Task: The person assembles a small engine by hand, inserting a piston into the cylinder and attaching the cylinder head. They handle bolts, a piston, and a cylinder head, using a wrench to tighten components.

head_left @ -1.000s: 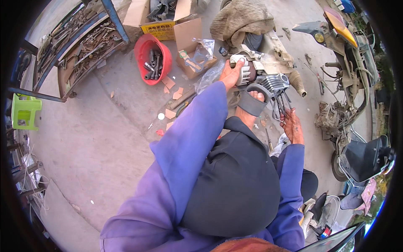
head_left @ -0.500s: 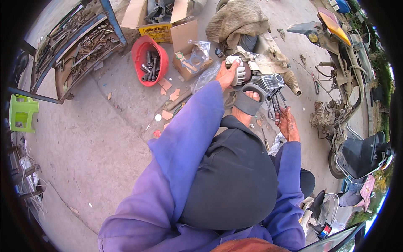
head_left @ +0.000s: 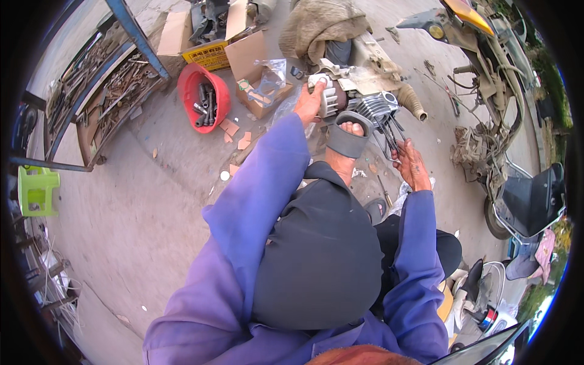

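Observation:
My left hand (head_left: 311, 102) is closed round the edge of a white finned wheel (head_left: 329, 97) on the side of a scooter engine (head_left: 374, 76), thumb on top. A silver finned cylinder (head_left: 376, 106) sticks out of the engine toward me, with thin dark rods (head_left: 389, 135) reaching out from its end. My right hand (head_left: 413, 165) has its fingers curled at the tips of these rods; the exact grip is partly hidden. Between my hands, my foot in a grey sandal (head_left: 348, 144) is set against the engine, beside the cylinder.
At the left stand a red helmet (head_left: 224, 100) holding sockets, cardboard boxes (head_left: 246, 55), a metal tool rack (head_left: 131, 79) and a green stool (head_left: 38, 182). A stripped scooter frame (head_left: 508, 115) is on the right. A screwdriver (head_left: 385, 193) and cardboard scraps (head_left: 244, 141) lie on the ground.
The whole view has shifted, so the engine and both hands appear slightly farther left and higher. Both hands stay at the same parts. More of my other sandal shows.

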`<state>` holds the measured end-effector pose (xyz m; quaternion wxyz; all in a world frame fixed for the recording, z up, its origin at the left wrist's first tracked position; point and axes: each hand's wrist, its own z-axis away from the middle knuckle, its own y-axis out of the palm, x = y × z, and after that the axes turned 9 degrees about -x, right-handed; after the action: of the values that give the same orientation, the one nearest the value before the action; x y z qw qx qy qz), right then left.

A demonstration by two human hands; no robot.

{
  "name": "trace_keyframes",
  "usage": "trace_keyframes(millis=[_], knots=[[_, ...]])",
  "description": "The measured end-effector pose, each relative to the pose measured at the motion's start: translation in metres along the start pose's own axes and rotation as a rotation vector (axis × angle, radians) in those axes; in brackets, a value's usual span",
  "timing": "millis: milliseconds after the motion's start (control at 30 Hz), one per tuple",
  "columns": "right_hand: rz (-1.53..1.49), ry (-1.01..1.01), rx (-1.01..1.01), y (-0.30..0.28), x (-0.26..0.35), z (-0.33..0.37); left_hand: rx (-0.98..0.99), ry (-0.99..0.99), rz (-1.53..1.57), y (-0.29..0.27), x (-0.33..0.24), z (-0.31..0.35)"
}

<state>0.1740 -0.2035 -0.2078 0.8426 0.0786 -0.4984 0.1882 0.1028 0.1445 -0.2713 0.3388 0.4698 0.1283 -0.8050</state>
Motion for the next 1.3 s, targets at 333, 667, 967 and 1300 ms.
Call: trace_keyframes(millis=[333, 667, 967, 1300], knots=[[-0.025, 0.003, 0.036, -0.002, -0.001, 0.002, 0.054, -0.051, -0.031, 0.003, -0.007, 0.013], [-0.019, 0.000, 0.017, 0.005, 0.002, 0.007, -0.142, 0.174, -0.279, -0.024, -0.025, 0.042], [-0.032, 0.008, 0.028, -0.003, 0.000, 0.004, -0.195, 0.419, -0.057, -0.085, -0.068, 0.120], [0.032, -0.004, 0.020, 0.007, 0.001, -0.007, -0.251, 0.420, -0.009, -0.161, -0.066, 0.127]])
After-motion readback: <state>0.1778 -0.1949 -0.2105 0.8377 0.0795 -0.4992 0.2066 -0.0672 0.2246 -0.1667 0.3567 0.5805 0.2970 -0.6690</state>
